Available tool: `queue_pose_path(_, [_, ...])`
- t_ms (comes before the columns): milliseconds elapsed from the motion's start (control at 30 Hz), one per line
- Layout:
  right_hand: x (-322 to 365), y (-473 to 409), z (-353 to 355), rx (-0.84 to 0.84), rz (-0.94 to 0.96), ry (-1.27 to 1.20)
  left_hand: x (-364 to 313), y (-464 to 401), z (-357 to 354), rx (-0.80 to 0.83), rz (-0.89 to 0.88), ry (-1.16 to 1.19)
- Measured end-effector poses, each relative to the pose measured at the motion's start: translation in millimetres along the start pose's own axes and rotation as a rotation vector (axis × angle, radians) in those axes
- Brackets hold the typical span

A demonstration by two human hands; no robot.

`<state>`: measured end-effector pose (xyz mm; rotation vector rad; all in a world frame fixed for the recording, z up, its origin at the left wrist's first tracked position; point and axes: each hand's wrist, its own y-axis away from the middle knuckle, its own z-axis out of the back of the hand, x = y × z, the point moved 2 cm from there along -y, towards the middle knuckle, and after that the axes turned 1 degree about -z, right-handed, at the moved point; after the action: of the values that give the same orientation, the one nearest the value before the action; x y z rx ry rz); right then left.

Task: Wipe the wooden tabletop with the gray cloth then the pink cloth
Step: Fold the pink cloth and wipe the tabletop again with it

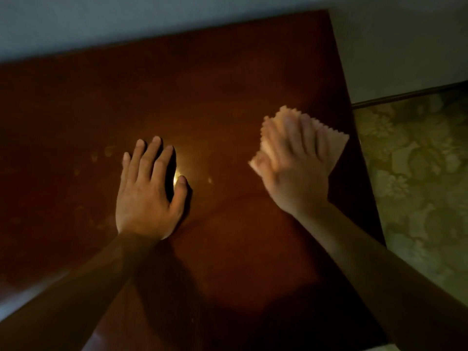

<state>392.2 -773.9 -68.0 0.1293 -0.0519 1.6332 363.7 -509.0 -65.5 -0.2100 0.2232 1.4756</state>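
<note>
The dark reddish wooden tabletop [202,84] fills most of the view. My right hand [291,171] presses flat on the pink cloth [329,145], a small square with zigzag edges, near the table's right edge; the hand is motion-blurred. My left hand [147,188] lies flat on the wood near the middle, fingers spread, holding nothing. A bright light reflection glints beside its thumb. No gray cloth is in view.
A pale wall [152,19] runs behind the table's far edge. To the right, past the table's edge, lies a floor with a green floral pattern [417,173] and a dark baseboard [405,96]. Smudges mark the wood left of my left hand.
</note>
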Motion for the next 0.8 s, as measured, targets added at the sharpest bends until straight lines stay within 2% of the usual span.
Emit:
queue_pose_path(133, [27.2, 3.2, -1.8, -0.03, -0.194, -0.047, -0.7, -1.4, -1.8, -0.015, -0.02, 0.024])
queue_pose_path(300, [138.0, 72.1, -18.6, 0.065, 0.07, -0.129, 0.8, 0.4, -2.7, -0.004, -0.027, -0.002])
queue_pose_path(367, [139.3, 81.3, -19.9, 0.08, 0.128, -0.117, -0.4, 0.2, -1.4, -0.011, -0.026, 0.002])
queue_pose_path(433, [112.8, 73.8, -17.5, 0.078, 0.134, -0.116, -1.4, -0.5, 0.5, -0.026, -0.031, 0.015])
queue_pose_path(500, [71.1, 62.9, -11.0, 0.075, 0.043, -0.085, -1.3, 1.1, 1.6, -0.022, -0.042, 0.021])
queue_pose_path(633, [7.8, 45.7, -0.8, 0.102, -0.287, -0.056, -0.4, 0.9, 2.5, -0.01, -0.042, -0.001])
queue_pose_path(733, [42.5, 53.5, -4.8, 0.04, -0.418, -0.061, 1.3, -0.1, -0.2, 0.014, -0.049, -0.027])
queue_pose_path(800, [90.9, 76.1, -11.6, 0.007, -0.389, -0.039, 1.9, 0.6, -2.1, 0.028, -0.052, -0.042])
